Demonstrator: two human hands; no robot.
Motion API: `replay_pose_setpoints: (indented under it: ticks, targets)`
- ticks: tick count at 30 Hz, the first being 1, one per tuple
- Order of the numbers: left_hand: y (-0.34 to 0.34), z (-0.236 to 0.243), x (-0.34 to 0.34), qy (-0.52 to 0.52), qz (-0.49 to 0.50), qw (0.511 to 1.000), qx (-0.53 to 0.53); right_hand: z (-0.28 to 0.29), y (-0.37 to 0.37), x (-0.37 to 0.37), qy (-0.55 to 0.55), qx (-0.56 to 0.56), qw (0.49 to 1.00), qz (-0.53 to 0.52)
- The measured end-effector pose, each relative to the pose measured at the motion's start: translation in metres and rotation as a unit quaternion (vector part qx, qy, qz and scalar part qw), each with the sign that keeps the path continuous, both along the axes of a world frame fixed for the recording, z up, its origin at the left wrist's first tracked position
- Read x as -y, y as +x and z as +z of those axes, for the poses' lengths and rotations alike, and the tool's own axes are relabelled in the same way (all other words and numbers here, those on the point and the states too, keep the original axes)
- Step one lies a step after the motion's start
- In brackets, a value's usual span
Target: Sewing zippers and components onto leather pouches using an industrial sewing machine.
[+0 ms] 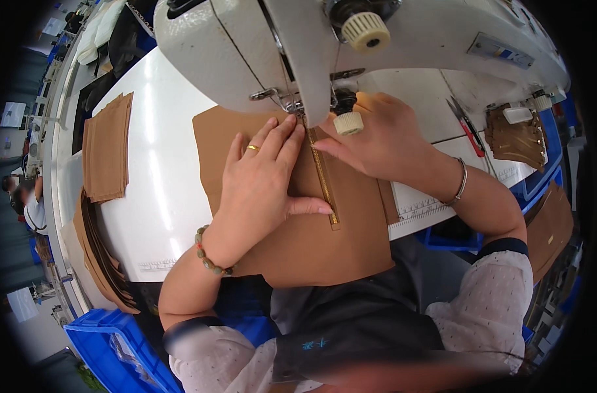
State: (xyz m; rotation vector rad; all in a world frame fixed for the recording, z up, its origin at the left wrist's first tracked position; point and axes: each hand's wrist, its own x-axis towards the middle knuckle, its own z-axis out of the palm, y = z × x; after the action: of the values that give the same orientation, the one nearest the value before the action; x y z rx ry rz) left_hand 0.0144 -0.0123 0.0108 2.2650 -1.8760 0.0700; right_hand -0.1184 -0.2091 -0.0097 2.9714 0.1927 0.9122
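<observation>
A brown panel [292,255] with a gold-toothed zipper [323,177] lies under the sewing machine's head [239,46]. My left hand [262,170], wearing a ring, rests flat on the panel left of the zipper. Its fingertips point at the needle area, and its thumb stretches out to the zipper's near part. My right hand [380,141] lies on the panel's right side, thumb extended toward the zipper. The machine's cream knob [348,123] hides some of its fingers. Neither hand appears to grasp anything.
Stacked brown pieces [107,147] lie at the left of the white table [161,216], and more hang over its edge. Red-handled snips [470,134] and brown pieces with gold zippers [515,134] lie at right. A blue crate [115,354] stands below left.
</observation>
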Motion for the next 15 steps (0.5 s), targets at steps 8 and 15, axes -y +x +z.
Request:
replay_pose_setpoints:
  ticks: [8, 15]
  targets:
    - [-0.022, 0.000, -0.019, 0.002, 0.006, 1.000, 0.004, 0.015, -0.018, -0.015, 0.057, -0.128, 0.989, 0.043]
    - [-0.030, -0.001, -0.029, -0.017, -0.020, 1.000, -0.007, 0.017, -0.041, -0.029, 0.034, -0.143, 0.986, 0.076]
